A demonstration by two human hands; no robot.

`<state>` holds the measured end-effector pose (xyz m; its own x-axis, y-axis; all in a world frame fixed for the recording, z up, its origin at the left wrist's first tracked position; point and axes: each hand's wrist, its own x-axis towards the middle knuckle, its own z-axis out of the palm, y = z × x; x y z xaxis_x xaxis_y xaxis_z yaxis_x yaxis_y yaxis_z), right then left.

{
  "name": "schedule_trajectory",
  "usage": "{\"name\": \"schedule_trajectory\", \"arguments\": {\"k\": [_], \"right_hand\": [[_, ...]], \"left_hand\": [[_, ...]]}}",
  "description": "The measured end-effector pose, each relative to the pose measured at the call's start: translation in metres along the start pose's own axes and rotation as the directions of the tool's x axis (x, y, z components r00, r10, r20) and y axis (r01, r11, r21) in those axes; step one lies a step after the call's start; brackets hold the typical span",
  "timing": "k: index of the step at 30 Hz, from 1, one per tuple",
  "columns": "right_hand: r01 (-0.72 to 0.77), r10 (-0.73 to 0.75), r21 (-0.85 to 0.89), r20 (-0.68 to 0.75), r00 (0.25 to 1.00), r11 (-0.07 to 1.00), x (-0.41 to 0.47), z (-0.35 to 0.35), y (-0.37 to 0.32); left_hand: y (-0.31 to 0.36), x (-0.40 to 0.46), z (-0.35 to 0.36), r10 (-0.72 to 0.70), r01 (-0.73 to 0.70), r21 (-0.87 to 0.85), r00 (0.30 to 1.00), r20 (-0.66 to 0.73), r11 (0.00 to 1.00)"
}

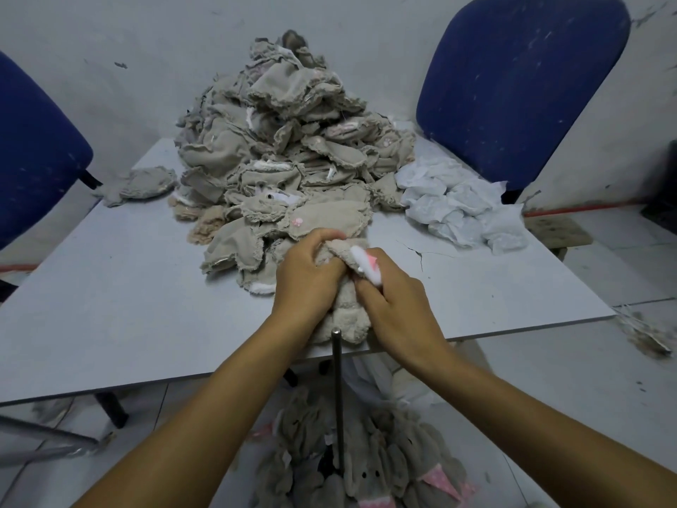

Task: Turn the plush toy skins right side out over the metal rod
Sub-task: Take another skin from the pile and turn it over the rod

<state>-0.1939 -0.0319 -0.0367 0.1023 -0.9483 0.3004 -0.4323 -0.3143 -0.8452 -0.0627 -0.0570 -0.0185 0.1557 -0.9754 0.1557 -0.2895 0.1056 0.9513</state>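
Finished skins (370, 471): heaped on the floor around the rod's base.
Metal rod (337, 394): upright, tip just below the held skin.
Left hand (307, 276): fingers curled, gripping the plush skin (350, 324).
Right hand (395, 306): pinching the skin's pink-and-white end.
Skin: over the table (110, 287) edge, long axis running away from the camera.

Pale, scuffed walls (146, 49) behind. 2 blue padded chairs: 1 at left (33, 155), 1 at right (513, 86). Grey table (110, 306) with cracked top near the right edge. Light tiled floor (604, 397), littered with scraps.
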Motion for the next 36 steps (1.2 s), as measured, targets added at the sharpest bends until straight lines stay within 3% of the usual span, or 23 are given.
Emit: {"name": "schedule_trajectory", "arguments": {"k": [2, 4, 7, 9, 13, 16, 18, 20, 23, 26, 28, 30, 32, 34, 36], "right_hand": [[0.025, -0.024, -0.031, 0.014, 1.0, 0.999, 0.001, 0.0, -0.001], [0.005, -0.003, -0.046, 0.036, 0.999, 0.999, 0.003, -0.001, 0.0], [-0.074, 0.076, -0.031, 0.057, 0.996, 0.997, 0.007, -0.002, 0.003], [-0.084, 0.085, -0.017, 0.061, 0.995, 0.996, 0.008, -0.006, 0.003], [0.023, -0.021, -0.033, 0.08, 0.997, 0.999, 0.004, -0.007, -0.003], [0.084, -0.083, -0.011, 0.058, 0.995, 0.996, 0.003, -0.002, -0.009], [0.087, -0.087, -0.005, 0.055, 0.995, 0.996, 0.003, 0.0, -0.009], [0.045, -0.045, 0.006, 0.049, 0.998, 0.999, 0.004, 0.001, -0.006], [-0.016, 0.015, 0.023, 0.045, 0.999, 1.0, 0.009, -0.002, 0.001], [-0.052, 0.049, 0.045, 0.053, 0.997, 0.998, 0.015, -0.01, 0.003], [-0.017, 0.014, 0.039, 0.066, 0.998, 0.999, 0.014, -0.011, 0.002], [0.048, -0.049, 0.013, 0.091, 0.995, 0.999, 0.011, -0.01, -0.003], [0.074, -0.077, 0.033, 0.092, 0.993, 0.997, 0.011, -0.007, -0.007], [0.061, -0.067, 0.069, 0.079, 0.995, 0.996, 0.012, -0.004, -0.007], [0.032, -0.038, 0.073, 0.079, 0.996, 0.997, 0.012, -0.004, -0.008]], "left_hand": [[0.0, -0.004, 0.002, 0.053, -0.05, 0.086, 0.998, -0.039, 0.995], [-0.001, -0.003, 0.003, 0.045, -0.046, 0.158, 0.999, 0.014, 0.986], [0.001, 0.004, -0.001, -0.125, 0.104, 0.091, 0.953, 0.275, 0.99], [0.0, 0.004, -0.004, -0.121, 0.127, 0.008, 0.922, 0.369, 0.992], [-0.002, 0.002, -0.007, -0.004, 0.007, -0.021, 0.992, 0.129, 1.0], [-0.003, -0.005, -0.002, 0.094, -0.083, 0.182, 0.994, -0.053, 0.98], [-0.004, -0.01, 0.0, 0.126, -0.102, 0.255, 0.989, -0.08, 0.962], [-0.005, -0.005, 0.001, 0.089, -0.099, 0.23, 0.995, 0.05, 0.968], [-0.001, 0.007, -0.01, -0.034, 0.073, -0.084, 0.916, 0.4, 0.994], [-0.002, 0.012, -0.02, -0.001, 0.067, -0.11, 0.86, 0.511, 0.992], [-0.002, 0.01, -0.019, 0.001, 0.028, -0.074, 0.932, 0.363, 0.997], [-0.002, 0.009, -0.014, 0.015, -0.012, -0.031, 0.994, 0.105, 0.999], [-0.002, 0.003, -0.007, 0.094, -0.079, 0.154, 0.991, -0.092, 0.985], [-0.001, -0.003, -0.003, 0.152, -0.112, 0.279, 0.98, -0.128, 0.954], [-0.003, -0.001, -0.003, 0.176, -0.15, 0.342, 0.983, -0.044, 0.927]]}}
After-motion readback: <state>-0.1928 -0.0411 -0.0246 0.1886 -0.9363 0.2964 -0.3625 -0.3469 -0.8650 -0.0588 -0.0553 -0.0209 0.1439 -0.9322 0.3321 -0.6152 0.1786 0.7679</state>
